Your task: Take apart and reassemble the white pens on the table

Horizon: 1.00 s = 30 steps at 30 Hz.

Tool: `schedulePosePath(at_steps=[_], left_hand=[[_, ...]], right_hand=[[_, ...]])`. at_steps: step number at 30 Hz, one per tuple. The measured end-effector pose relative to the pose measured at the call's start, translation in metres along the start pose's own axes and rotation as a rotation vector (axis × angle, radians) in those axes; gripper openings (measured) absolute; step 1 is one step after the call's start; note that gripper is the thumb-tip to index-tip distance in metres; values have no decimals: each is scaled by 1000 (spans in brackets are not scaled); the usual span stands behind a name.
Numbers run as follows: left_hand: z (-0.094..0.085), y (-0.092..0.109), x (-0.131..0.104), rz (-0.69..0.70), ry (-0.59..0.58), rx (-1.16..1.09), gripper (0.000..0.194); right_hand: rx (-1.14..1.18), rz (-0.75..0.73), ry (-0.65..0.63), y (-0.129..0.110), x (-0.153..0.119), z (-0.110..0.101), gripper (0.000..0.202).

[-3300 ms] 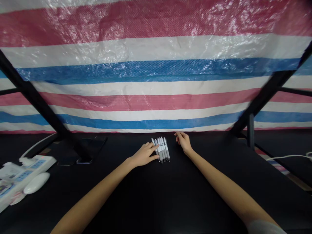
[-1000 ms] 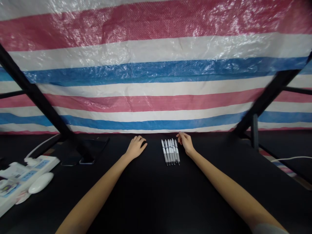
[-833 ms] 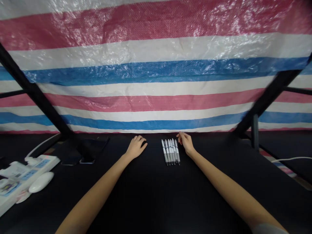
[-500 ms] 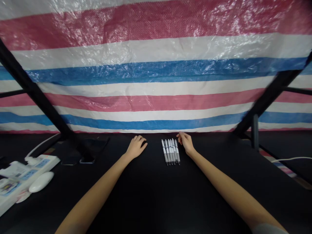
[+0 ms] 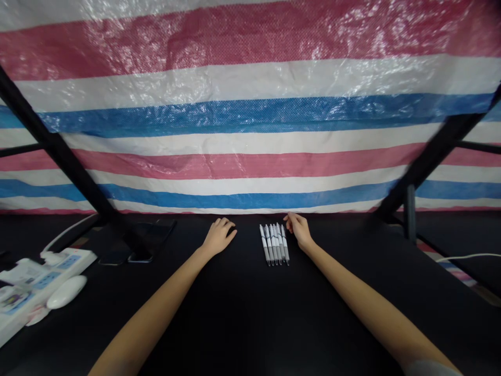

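Several white-and-grey click pens (image 5: pixel 274 244) lie side by side in a row on the black table, roughly parallel and pointing away from me. To the left of them, my left hand (image 5: pixel 219 237) rests palm down on the tabletop, fingers loosely spread and thumb apart, touching no pen. Close by the right end of the row is my right hand (image 5: pixel 298 230). Its fingers bend loosely toward the pens' far ends, and no object shows in them. Part of its palm side is hidden from view.
A white power strip (image 5: pixel 47 279) with plugs and a white computer mouse (image 5: pixel 66 292) are at the left. Dark phones (image 5: pixel 113 257) lie near a black slanted frame bar (image 5: pixel 84 180). Another bar (image 5: pixel 430 162) stands right. Striped plastic sheeting (image 5: pixel 250 164) hangs behind the table.
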State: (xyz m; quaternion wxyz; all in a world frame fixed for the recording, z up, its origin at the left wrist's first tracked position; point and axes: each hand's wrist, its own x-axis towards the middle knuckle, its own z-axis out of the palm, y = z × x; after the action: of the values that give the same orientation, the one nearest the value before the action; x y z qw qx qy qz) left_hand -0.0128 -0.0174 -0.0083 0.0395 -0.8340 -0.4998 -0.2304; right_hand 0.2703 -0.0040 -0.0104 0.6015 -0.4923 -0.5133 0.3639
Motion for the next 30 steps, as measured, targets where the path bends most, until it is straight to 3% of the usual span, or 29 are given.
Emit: schedulePosePath(at_steps=[30], left_hand=[[1, 0, 0, 5, 3, 4, 25]], right_hand=[[-20, 23, -17, 0, 0, -1, 45]])
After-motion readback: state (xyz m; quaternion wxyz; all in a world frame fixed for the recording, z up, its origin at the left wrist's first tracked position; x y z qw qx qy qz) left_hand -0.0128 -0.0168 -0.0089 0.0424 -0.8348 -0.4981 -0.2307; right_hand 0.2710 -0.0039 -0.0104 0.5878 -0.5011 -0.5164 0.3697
